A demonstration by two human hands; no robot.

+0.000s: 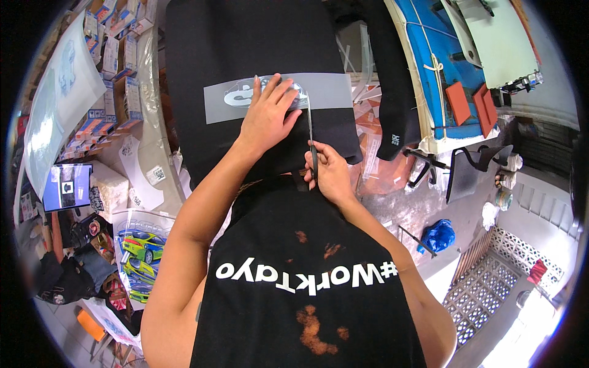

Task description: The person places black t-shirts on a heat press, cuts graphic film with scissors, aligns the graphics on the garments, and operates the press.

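A strip of translucent film [324, 85] with a white and grey printed car graphic [234, 95] lies across a wide piece of black cloth [257, 41]. My left hand [271, 110] rests flat on the film with fingers spread, covering the middle of the graphic. In my right hand [329, 168] is a pair of scissors with black handles [314, 161]. Their narrow blades [309, 122] point away from me and reach onto the film, just right of the graphic. Whether the blades are parted is too fine to tell.
Clear and reddish film scraps [368, 138] lie right of the cloth, beside a black sleeve-like piece [398, 115]. Farther right stands a blue-covered table [421, 60] with orange blocks [459, 103]. Cardboard boxes [126, 101] and a large glossy film sheet [64, 96] are on the left.
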